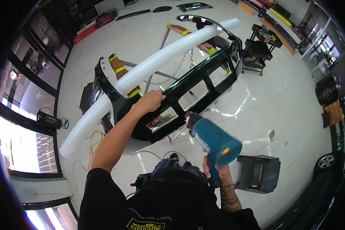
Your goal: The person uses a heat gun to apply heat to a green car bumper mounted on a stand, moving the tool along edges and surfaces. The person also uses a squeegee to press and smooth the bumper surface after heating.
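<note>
A glossy dark green car bumper [188,86] with rectangular openings lies across a metal stand in front of me. My left hand [151,101] is closed on its upper edge, left of the middle; the fingertips are partly hidden. In my right hand [217,172] is a teal heat gun [214,138], held by its handle. Its nozzle points up and left, close to the bumper's lower edge. A long white tube or roll [149,73] runs diagonally behind the bumper's front face, between its curved ends.
The stand's padded arms [121,73] have yellow tape bands. A black stool [273,174] stands right of my legs, a black tool cart [258,53] at the far right. A yellow cord [89,145] and a dark cable lie on the floor. A dark car [320,178] is at the right edge.
</note>
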The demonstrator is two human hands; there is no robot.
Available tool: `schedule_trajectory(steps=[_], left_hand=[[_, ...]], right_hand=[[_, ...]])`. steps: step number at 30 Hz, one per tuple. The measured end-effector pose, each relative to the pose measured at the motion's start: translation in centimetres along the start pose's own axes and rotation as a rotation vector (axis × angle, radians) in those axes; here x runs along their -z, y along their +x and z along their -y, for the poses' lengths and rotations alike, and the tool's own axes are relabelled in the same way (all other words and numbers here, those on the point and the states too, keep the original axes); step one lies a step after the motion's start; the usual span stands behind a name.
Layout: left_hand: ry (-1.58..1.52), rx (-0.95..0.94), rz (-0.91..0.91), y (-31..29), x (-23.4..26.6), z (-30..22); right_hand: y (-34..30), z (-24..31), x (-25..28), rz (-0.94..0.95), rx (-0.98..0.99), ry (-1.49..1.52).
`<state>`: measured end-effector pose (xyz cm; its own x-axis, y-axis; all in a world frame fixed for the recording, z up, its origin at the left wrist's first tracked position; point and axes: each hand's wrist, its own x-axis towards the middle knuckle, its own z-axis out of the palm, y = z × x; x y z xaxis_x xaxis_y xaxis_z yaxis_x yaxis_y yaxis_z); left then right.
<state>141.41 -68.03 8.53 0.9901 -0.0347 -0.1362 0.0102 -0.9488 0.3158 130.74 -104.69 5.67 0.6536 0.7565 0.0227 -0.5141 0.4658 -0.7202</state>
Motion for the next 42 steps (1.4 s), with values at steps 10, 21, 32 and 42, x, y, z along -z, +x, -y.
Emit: schedule_trajectory(steps=[10,21,32,42], left_hand=[[-0.114,-0.077,-0.163,-0.5,1.2,-0.6],[-0.135,-0.010,-0.125,-0.7,0.1,-0.6],[-0.274,-0.163,-0.738,-5.4,-1.5,-1.6],[-0.483,0.098,-0.619,-11.4,-12.1,-5.8]], right_hand=[[3.0,0.6,-3.5,0.095,-0.346,-0.801],[3.5,1.5,-5.4,-0.003,-0.436,-1.014],[3.4,2.3,-5.6,0.011,-0.465,-1.092],[3.4,4.1,-2.1,0.133,-0.407,-1.039]])
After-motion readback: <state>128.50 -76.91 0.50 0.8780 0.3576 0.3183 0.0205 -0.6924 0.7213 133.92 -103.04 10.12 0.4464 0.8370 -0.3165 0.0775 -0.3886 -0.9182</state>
